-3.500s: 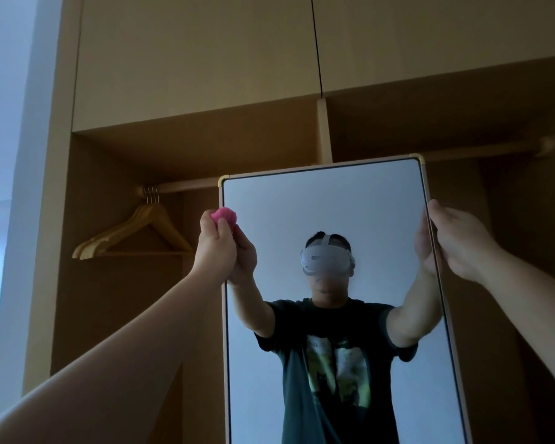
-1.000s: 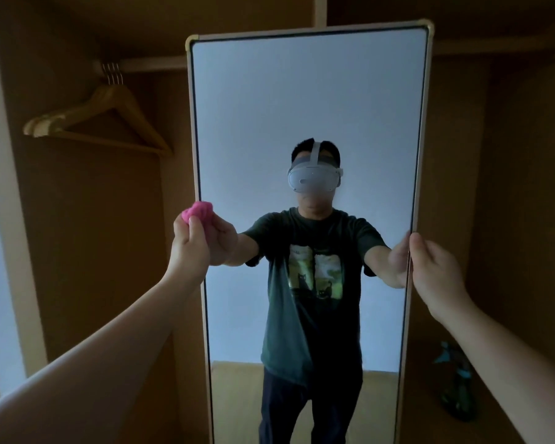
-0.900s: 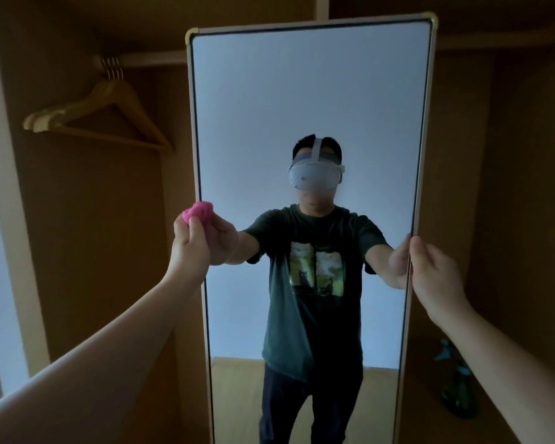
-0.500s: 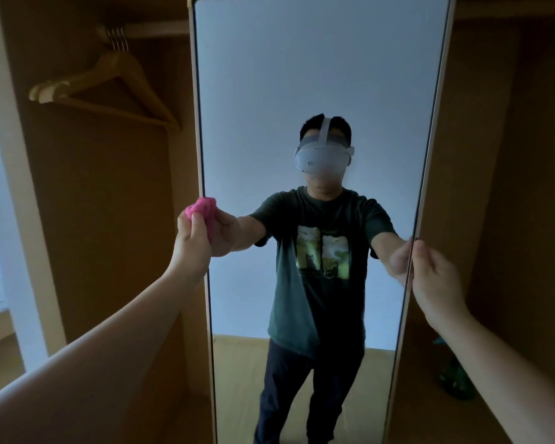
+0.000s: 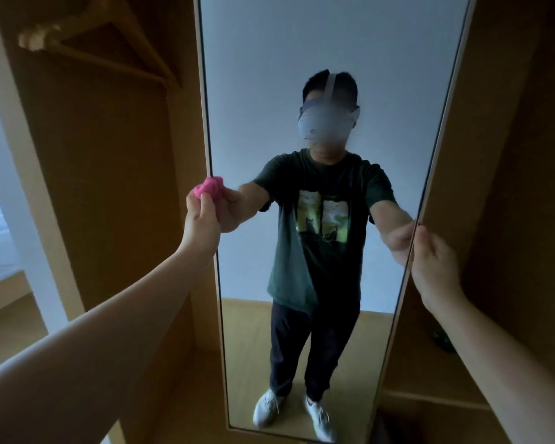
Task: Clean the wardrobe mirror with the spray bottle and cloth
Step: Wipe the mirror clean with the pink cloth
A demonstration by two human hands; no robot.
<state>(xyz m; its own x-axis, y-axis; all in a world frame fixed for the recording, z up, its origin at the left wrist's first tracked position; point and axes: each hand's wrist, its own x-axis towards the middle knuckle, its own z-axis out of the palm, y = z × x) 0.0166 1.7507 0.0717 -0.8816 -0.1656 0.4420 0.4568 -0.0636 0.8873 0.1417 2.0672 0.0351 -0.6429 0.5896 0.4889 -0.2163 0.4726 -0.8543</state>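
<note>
One open wooden wardrobe [image 5: 109, 155] takes up nearly the whole view, its inner panels in deep shade. Standing upright inside it is a tall, narrow mirror [image 5: 302, 43] with a pale thin frame; the top edge runs out of the picture and the bottom edge sits low near the wardrobe floor. The glass reflects the person, arms stretched out to either side of the frame. High on the left hangs a wooden hanger [image 5: 109, 49], blurred. The right hand [image 5: 433, 261] is at the mirror's right edge about halfway up, fingers curled round the frame and gripping it. The left hand [image 5: 202, 219] is at the left edge at a slightly higher level, fingers closed round a bunched pink cloth [image 5: 209, 187], which pokes out above the knuckles and touches the frame. Low on the right, on the wardrobe's shelf, a small dark green thing [image 5: 441, 340] shows just past the right forearm, too hidden to identify.
</note>
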